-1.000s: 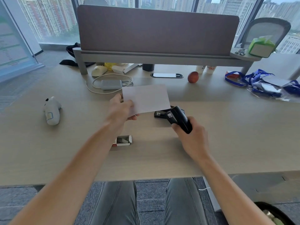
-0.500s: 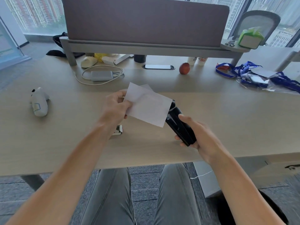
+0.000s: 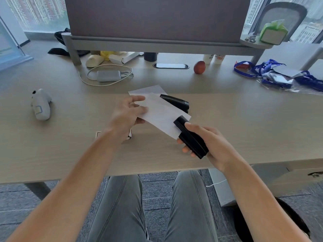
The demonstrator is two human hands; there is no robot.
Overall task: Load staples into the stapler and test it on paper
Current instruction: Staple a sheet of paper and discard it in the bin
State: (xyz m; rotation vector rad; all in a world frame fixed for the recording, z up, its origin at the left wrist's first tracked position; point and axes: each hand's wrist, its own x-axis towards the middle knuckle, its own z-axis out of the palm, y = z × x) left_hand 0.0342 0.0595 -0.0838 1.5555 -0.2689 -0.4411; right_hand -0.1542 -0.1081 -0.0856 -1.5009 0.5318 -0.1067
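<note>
My right hand (image 3: 212, 145) grips a black stapler (image 3: 190, 137) above the desk's front part, its nose clamped over the lower right corner of a white sheet of paper (image 3: 160, 114). My left hand (image 3: 127, 116) pinches the sheet's left edge between thumb and fingers. A second sheet (image 3: 146, 89) lies flat on the desk behind it. A second black stapler-like object (image 3: 176, 102) rests on the desk just past the paper. The small staple box (image 3: 129, 136) sits mostly hidden under my left wrist.
On the wooden desk (image 3: 244, 130) are a white controller (image 3: 41, 104) at left, a grey charger with cable (image 3: 108, 75), a red apple (image 3: 199, 67), and blue lanyards (image 3: 272, 72) at right. A grey partition shelf (image 3: 157, 44) spans the back. My legs show below the desk edge.
The stapler came off the desk and closed over the paper's corner. The paper tilted down to the right, uncovering the sheet and black object behind it. The camera tipped downward.
</note>
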